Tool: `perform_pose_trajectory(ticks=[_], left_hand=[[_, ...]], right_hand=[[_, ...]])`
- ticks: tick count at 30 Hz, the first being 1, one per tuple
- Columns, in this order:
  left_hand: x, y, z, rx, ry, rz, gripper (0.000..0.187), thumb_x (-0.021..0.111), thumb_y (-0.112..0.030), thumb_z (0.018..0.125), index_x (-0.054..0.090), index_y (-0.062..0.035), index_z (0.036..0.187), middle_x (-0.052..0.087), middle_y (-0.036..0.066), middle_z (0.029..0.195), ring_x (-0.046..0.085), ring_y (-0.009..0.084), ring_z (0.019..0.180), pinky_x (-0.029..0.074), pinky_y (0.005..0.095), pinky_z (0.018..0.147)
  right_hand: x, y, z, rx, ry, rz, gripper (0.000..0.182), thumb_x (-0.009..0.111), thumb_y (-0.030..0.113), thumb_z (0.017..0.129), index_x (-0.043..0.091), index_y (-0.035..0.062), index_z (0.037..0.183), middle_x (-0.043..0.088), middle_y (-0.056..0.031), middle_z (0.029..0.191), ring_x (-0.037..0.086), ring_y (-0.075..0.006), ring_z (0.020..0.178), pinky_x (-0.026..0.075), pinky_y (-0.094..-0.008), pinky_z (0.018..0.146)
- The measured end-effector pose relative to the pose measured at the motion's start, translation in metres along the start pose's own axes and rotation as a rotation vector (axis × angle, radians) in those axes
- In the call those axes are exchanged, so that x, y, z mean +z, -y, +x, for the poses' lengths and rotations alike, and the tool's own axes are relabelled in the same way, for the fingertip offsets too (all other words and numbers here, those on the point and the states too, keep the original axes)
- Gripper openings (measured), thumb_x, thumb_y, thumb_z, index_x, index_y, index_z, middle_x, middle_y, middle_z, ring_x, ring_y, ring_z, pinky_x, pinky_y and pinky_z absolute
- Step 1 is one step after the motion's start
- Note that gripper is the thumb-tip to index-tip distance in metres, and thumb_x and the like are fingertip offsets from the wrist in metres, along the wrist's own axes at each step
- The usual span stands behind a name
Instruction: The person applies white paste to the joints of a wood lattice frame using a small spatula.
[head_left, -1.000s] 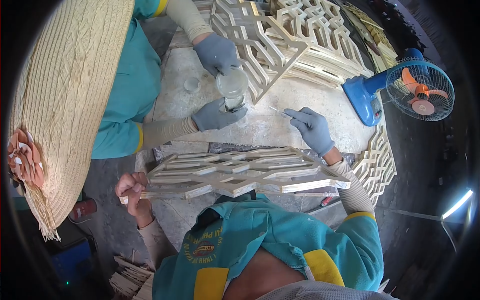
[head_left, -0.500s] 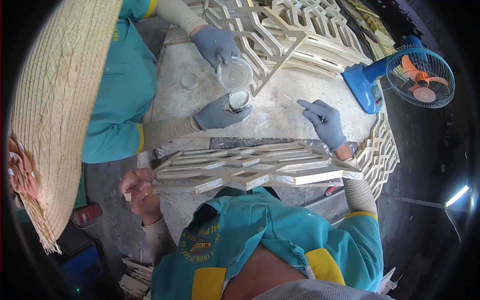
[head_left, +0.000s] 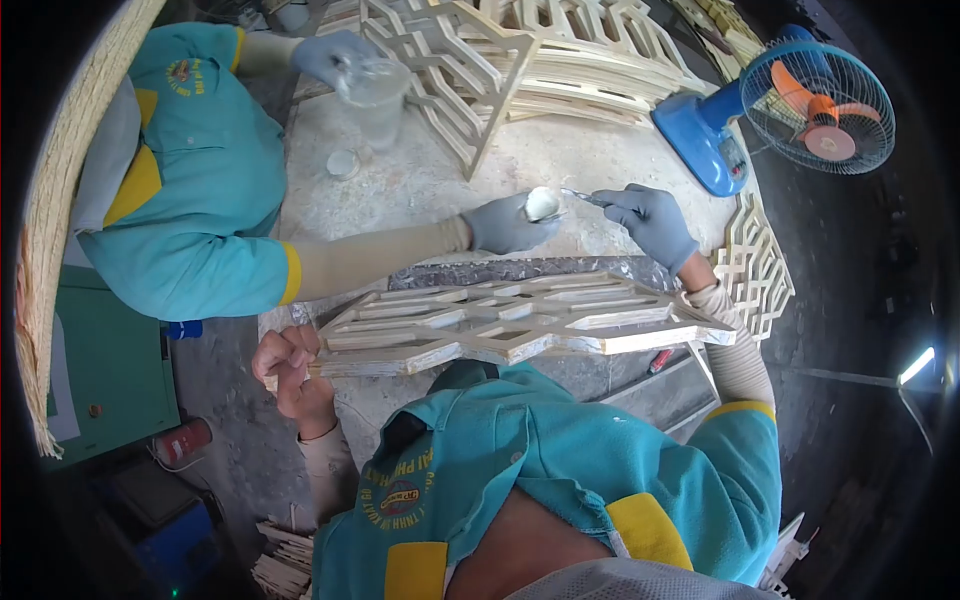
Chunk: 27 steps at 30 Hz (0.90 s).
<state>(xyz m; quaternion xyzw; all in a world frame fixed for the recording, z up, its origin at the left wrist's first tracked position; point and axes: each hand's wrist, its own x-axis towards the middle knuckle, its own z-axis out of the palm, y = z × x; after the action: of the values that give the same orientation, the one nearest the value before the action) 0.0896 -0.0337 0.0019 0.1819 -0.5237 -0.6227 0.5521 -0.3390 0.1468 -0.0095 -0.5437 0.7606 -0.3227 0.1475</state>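
Note:
In front of my chest a wooden lattice panel (head_left: 520, 347) lies nearly level, its near edge smeared with white. My bare left hand (head_left: 292, 372) is curled closed at the panel's left end. Above the right part of the panel, my grey-gloved right hand (head_left: 648, 222) pinches a small thin spatula (head_left: 580, 195). The spatula's tip points left, right by the rim of a small cup of white paste (head_left: 542, 204). That cup is in a co-worker's gloved hand (head_left: 505, 225), stretched out over the table.
A worktable (head_left: 430, 215) carries stacked lattice panels (head_left: 590, 85) at the back and a small round lid (head_left: 342, 164). A blue fan (head_left: 700, 150) stands at the right. The co-worker's other gloved hand (head_left: 335, 58) holds a clear plastic tub (head_left: 375, 82).
The co-worker's cup has moved right to my spatula, while the tub has gone to the back left. My right hand stays beyond the panel, the spatula now showing more clearly.

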Motion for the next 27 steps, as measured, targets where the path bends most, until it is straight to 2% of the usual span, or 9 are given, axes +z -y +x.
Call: perform_pose_trajectory(ticks=[2, 3, 5, 10, 13, 19, 21, 25, 27], left_hand=[[0.000, 0.007, 0.001, -0.015, 0.007, -0.009, 0.020, 0.053, -0.006, 0.073, 0.034, -0.0076, 0.067, 0.033, 0.002, 0.060, 0.027, 0.0107, 0.057, 0.022, 0.0284, 0.056], [-0.004, -0.004, 0.002, -0.018, 0.005, -0.014, 0.020, 0.053, -0.006, 0.073, 0.034, -0.0076, 0.068, 0.033, 0.001, 0.060, 0.027, 0.0105, 0.057, 0.022, 0.0283, 0.055], [-0.001, 0.002, 0.002, -0.023, 0.031, -0.019, 0.020, 0.054, -0.006, 0.073, 0.035, -0.0078, 0.068, 0.033, 0.001, 0.060, 0.027, 0.0104, 0.057, 0.022, 0.0280, 0.055], [-0.001, -0.003, 0.003, -0.060, 0.090, 0.008, 0.020, 0.055, -0.007, 0.074, 0.036, -0.0081, 0.069, 0.032, 0.000, 0.060, 0.027, 0.0101, 0.058, 0.021, 0.0274, 0.056], [0.002, 0.002, 0.001, -0.055, 0.077, -0.013, 0.020, 0.056, -0.007, 0.074, 0.036, -0.0084, 0.069, 0.032, 0.000, 0.060, 0.027, 0.0101, 0.059, 0.021, 0.0275, 0.056], [-0.007, 0.003, -0.008, -0.062, 0.078, 0.011, 0.024, 0.058, -0.006, 0.073, 0.035, -0.0094, 0.069, 0.033, 0.000, 0.061, 0.028, 0.0100, 0.060, 0.023, 0.0290, 0.058], [-0.010, 0.006, -0.009, -0.067, 0.099, 0.010, 0.023, 0.054, -0.006, 0.071, 0.032, -0.0099, 0.069, 0.030, 0.002, 0.061, 0.027, 0.0115, 0.059, 0.023, 0.0297, 0.058], [-0.013, 0.007, -0.009, -0.064, 0.104, 0.020, 0.023, 0.054, -0.006, 0.070, 0.032, -0.0101, 0.069, 0.029, 0.001, 0.061, 0.026, 0.0112, 0.059, 0.023, 0.0297, 0.057], [-0.014, 0.006, -0.011, -0.089, 0.074, -0.003, 0.026, 0.061, -0.007, 0.071, 0.035, -0.0095, 0.068, 0.036, 0.000, 0.061, 0.029, 0.0102, 0.060, 0.025, 0.0292, 0.059]], right_hand=[[-0.007, -0.008, 0.001, 0.041, 0.094, -0.259, 0.021, 0.065, 0.016, 0.084, 0.073, 0.0123, 0.103, 0.066, -0.0141, 0.081, 0.064, -0.0318, 0.074, 0.050, -0.0409, 0.068], [-0.009, 0.000, 0.001, 0.051, 0.086, -0.256, 0.021, 0.065, 0.016, 0.084, 0.073, 0.0123, 0.103, 0.066, -0.0141, 0.081, 0.064, -0.0318, 0.074, 0.050, -0.0409, 0.068], [-0.010, -0.013, 0.005, 0.123, 0.110, -0.448, 0.016, 0.064, 0.013, 0.082, 0.074, 0.0126, 0.095, 0.067, -0.0133, 0.083, 0.066, -0.0329, 0.080, 0.051, -0.0433, 0.070], [-0.017, -0.021, 0.031, 0.111, 0.125, -0.748, 0.012, 0.063, 0.010, 0.080, 0.073, 0.0136, 0.084, 0.070, -0.0108, 0.085, 0.068, -0.0327, 0.079, 0.053, -0.0440, 0.071], [-0.012, -0.030, 0.053, 0.108, 0.349, -0.899, 0.012, 0.066, 0.012, 0.078, 0.073, 0.0080, 0.086, 0.071, -0.0158, 0.086, 0.070, -0.0335, 0.081, 0.055, -0.0421, 0.069], [0.015, -0.019, 0.079, 0.023, 0.572, -1.007, 0.014, 0.066, 0.013, 0.079, 0.073, 0.0058, 0.088, 0.072, -0.0165, 0.090, 0.071, -0.0331, 0.085, 0.056, -0.0408, 0.071], [0.026, -0.023, 0.078, 0.013, 0.578, -1.017, 0.015, 0.065, 0.014, 0.080, 0.074, 0.0062, 0.088, 0.072, -0.0165, 0.091, 0.071, -0.0331, 0.086, 0.056, -0.0408, 0.072], [0.038, -0.019, 0.074, 0.049, 0.624, -1.013, 0.017, 0.064, 0.017, 0.082, 0.074, 0.0069, 0.091, 0.072, -0.0171, 0.092, 0.071, -0.0330, 0.086, 0.056, -0.0411, 0.074], [0.036, -0.013, 0.074, 0.102, 0.608, -0.957, 0.019, 0.063, 0.019, 0.082, 0.074, 0.0063, 0.091, 0.072, -0.0173, 0.091, 0.071, -0.0329, 0.086, 0.056, -0.0418, 0.074]])
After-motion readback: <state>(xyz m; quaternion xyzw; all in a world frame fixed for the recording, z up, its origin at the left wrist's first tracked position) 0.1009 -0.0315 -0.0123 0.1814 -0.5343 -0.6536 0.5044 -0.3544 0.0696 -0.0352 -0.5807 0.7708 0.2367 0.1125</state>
